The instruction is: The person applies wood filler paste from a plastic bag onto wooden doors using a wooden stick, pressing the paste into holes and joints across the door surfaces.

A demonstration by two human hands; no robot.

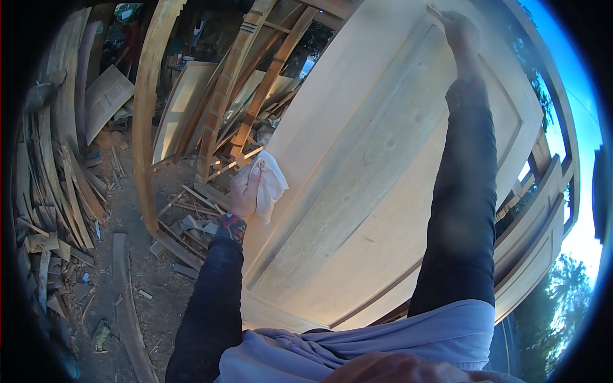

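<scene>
A large pale wooden panel door (383,147) with raised mouldings stands tilted in front of me. My left hand (244,190) is closed around a crumpled white cloth or bag (271,186), beside the door's left edge. At the top of the door, my right hand (461,32) is closed on a small light-coloured piece (435,11), held against the upper part of the panel. What exactly this piece is cannot be made out.
Upright timber posts (148,115) stand left of the door. Long boards (64,166) lean at the far left, and wood scraps (191,223) litter the dirt ground. More panel doors (533,239) are stacked at the right. A curved plank (128,306) lies at lower left.
</scene>
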